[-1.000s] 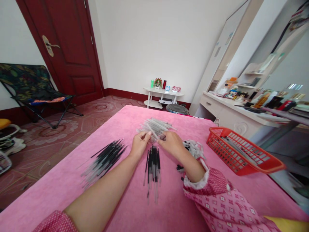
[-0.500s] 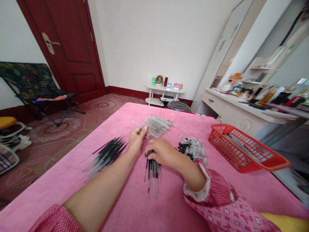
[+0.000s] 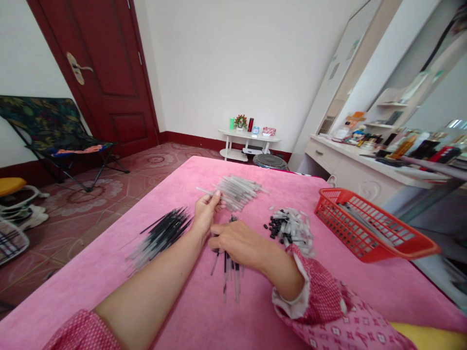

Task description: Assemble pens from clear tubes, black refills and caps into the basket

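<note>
Because the right hand [image 3: 237, 241] curls over the middle bundle [image 3: 237, 277] of thin dark-and-clear sticks at lower centre, its knuckles could knock neighbouring sticks askew; one slants out below the fingers. They are bent inward, but what they grip, if anything, cannot be told, and they cover the bundle's middle. Left of centre, the dark pile [image 3: 164, 236] lies just beside the left forearm [image 3: 156, 282], so a sideways sweep might scatter it; its lower ends blur together. Near the centre, the left hand [image 3: 207, 211] pinches a pale tube [image 3: 202, 190] between thumb and fingers; a slack pinch could let it slip, and its inner end is hidden. Right of centre, loose black and clear pieces [image 3: 290, 226] sit near the right sleeve [image 3: 310, 287], which might drag through them. At the right, long grey contents of the red basket [image 3: 365, 243] are too blurred to name. Farther up the frame, the pale pile [image 3: 237, 192] could spread if the left fingertips bump it; single tubes are hard to separate.
</note>
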`<state>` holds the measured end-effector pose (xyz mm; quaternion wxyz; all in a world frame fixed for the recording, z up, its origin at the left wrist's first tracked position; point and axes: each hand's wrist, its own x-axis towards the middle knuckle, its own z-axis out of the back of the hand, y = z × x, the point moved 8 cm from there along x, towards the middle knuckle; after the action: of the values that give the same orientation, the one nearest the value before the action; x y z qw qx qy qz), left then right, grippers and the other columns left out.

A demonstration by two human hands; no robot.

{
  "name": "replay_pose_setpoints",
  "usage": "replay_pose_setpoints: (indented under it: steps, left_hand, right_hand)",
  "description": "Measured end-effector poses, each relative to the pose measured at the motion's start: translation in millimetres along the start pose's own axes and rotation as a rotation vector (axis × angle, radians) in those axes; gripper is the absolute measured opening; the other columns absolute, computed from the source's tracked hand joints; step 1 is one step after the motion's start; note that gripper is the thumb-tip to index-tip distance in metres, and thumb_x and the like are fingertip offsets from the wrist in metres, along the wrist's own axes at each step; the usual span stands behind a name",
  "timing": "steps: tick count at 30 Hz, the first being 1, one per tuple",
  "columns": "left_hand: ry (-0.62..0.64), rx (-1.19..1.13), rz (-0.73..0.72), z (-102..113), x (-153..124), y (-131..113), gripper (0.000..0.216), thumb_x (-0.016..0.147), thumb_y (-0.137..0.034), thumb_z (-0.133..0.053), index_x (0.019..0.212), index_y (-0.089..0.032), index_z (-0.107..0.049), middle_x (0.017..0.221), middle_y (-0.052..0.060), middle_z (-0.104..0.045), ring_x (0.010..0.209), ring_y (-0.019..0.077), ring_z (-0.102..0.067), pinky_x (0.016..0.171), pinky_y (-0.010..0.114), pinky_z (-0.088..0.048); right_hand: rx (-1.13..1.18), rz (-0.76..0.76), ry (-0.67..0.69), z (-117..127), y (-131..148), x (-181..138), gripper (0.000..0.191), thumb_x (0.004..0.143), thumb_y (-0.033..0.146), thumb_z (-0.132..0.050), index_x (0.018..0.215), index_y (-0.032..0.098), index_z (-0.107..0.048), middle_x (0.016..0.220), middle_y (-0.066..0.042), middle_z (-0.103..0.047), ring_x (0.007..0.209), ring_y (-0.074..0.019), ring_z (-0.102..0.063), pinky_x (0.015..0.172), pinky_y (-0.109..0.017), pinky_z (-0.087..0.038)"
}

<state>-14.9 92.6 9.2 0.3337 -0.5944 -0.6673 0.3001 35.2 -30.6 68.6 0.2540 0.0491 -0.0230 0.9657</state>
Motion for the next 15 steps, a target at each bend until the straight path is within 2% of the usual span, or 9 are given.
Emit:
replay_pose_setpoints:
  steps: [4, 6, 8, 10, 12, 15]
  left_hand:
    - [-0.036, -0.109, 0.047, 4, 1, 3, 0.022, 0.066, -0.027, -0.072, 0.078, -0.010, -0.064, 0.069, 0.002, -0.066, 0.056, 0.0067, -0.060, 0.057, 0.017, -0.049]
    - [-0.047, -0.151, 0.069, 5, 1, 3, 0.020, 0.066, -0.023, -0.073, 0.077, -0.010, -0.064, 0.069, 0.003, -0.067, 0.058, 0.0077, -0.062, 0.060, 0.018, -0.051]
    - [-0.037, -0.185, 0.085, 3, 0, 3, 0.018, 0.065, -0.021, -0.074, 0.075, -0.010, -0.064, 0.069, 0.003, -0.068, 0.061, 0.0086, -0.063, 0.062, 0.018, -0.052]
    - [0.003, -0.222, 0.093, -1, -2, 2, 0.016, 0.064, -0.017, -0.074, 0.074, -0.009, -0.064, 0.071, 0.003, -0.069, 0.064, 0.0094, -0.064, 0.064, 0.018, -0.053]
    - [0.042, -0.270, 0.104, -4, -3, 2, 0.011, 0.066, -0.013, -0.072, 0.074, -0.009, -0.065, 0.073, 0.003, -0.069, 0.068, 0.0098, -0.065, 0.068, 0.018, -0.053]
    - [0.041, -0.352, 0.137, -4, -3, 5, 0.004, 0.070, -0.007, -0.067, 0.072, -0.009, -0.065, 0.074, 0.003, -0.069, 0.071, 0.0096, -0.066, 0.070, 0.017, -0.054]
  right_hand:
    - [0.050, 0.069, -0.058, -5, -1, -1, 0.019, 0.084, 0.007, -0.042, 0.089, 0.018, -0.058, 0.092, -0.002, -0.061, 0.083, -0.0123, -0.054, 0.068, -0.023, -0.038]
    - [0.117, 0.058, -0.175, 0, -5, -2, 0.024, 0.084, 0.005, -0.040, 0.096, 0.018, -0.057, 0.095, -0.004, -0.061, 0.087, -0.0128, -0.055, 0.073, -0.024, -0.041]
    - [0.237, -0.007, -0.405, 16, -16, -6, 0.026, 0.085, 0.007, -0.039, 0.102, 0.018, -0.055, 0.098, -0.006, -0.061, 0.092, -0.0139, -0.055, 0.079, -0.026, -0.042]
    - [0.398, -0.155, -0.707, 35, -37, -20, 0.021, 0.086, 0.013, -0.042, 0.101, 0.018, -0.055, 0.097, -0.007, -0.060, 0.093, -0.0149, -0.056, 0.082, -0.029, -0.044]
    - [0.585, -0.344, -0.980, 47, -62, -39, 0.012, 0.086, 0.019, -0.046, 0.095, 0.018, -0.054, 0.091, -0.005, -0.060, 0.084, -0.0145, -0.059, 0.077, -0.029, -0.048]
    - [0.823, -0.520, -1.260, 54, -88, -62, 0.009, 0.084, 0.025, -0.049, 0.090, 0.018, -0.051, 0.083, -0.002, -0.058, 0.070, -0.0126, -0.061, 0.066, -0.028, -0.052]
